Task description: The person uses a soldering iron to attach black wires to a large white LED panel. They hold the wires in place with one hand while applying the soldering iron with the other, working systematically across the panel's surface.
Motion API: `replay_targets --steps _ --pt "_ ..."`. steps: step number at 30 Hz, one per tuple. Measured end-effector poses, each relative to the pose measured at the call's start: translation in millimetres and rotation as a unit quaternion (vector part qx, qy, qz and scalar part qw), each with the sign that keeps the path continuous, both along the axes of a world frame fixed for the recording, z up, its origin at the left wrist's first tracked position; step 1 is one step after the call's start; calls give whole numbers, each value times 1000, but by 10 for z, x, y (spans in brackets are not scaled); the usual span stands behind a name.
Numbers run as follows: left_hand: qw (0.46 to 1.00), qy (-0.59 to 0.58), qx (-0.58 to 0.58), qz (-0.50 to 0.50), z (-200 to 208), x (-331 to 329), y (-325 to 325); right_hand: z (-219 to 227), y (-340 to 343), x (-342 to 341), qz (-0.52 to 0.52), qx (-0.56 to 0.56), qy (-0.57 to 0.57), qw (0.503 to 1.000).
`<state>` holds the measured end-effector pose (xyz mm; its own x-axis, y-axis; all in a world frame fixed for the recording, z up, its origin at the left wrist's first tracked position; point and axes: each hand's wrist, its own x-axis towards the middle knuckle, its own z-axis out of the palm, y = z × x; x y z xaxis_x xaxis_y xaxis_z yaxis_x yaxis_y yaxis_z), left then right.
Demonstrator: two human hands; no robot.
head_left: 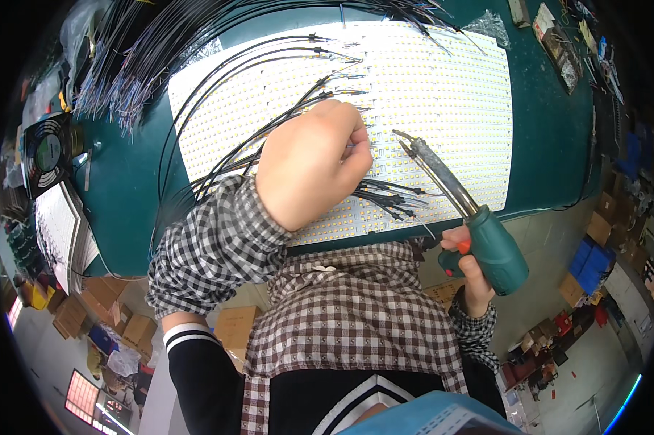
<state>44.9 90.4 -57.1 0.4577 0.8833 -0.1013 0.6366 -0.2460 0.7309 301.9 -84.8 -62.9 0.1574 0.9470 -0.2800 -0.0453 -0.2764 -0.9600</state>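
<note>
My left hand (312, 161) is closed above the middle of a white LED panel (450, 87) dotted with rows of small yellowish chips. Its thumb and fingers press together, and whatever they pinch is hidden. Black cables (189, 119) with thin wire ends curve in from the left across the panel and pass under this hand. Beside its wrist, more black cable ends (385, 194) lie bunched near the panel's front edge. My right hand (472, 272) grips a green soldering gun (502, 250) with a red trigger. Its tip points up and left, just right of my left fingers.
A large bundle of black cables with stripped coloured wires (120, 94) lies at the back left of the green table (113, 210). A small black fan (49, 151) and a stack of white sheets (62, 235) sit along the left edge. A worn metal holder (556, 47) rests at the back right.
</note>
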Motion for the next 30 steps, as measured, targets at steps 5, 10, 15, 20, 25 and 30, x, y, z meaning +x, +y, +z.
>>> replay_targets --steps 5,10,15,20,25,30 --pt "998 2 61 -9 -66 11 -16 -37 -52 64 24 -2 -30 999" --pt "999 4 46 -17 -42 1 10 -125 -113 62 20 12 -27 999" --pt "998 10 61 -16 -65 9 3 -115 -122 43 13 -7 -27 1000" --pt "998 15 61 -17 -57 19 -4 -129 -129 30 13 -11 -25 1000" --pt "998 6 61 -16 -63 13 -12 -116 -85 23 32 -7 -38 999" --pt "998 7 63 -13 -59 18 -15 -104 -69 0 32 -4 -41 999"
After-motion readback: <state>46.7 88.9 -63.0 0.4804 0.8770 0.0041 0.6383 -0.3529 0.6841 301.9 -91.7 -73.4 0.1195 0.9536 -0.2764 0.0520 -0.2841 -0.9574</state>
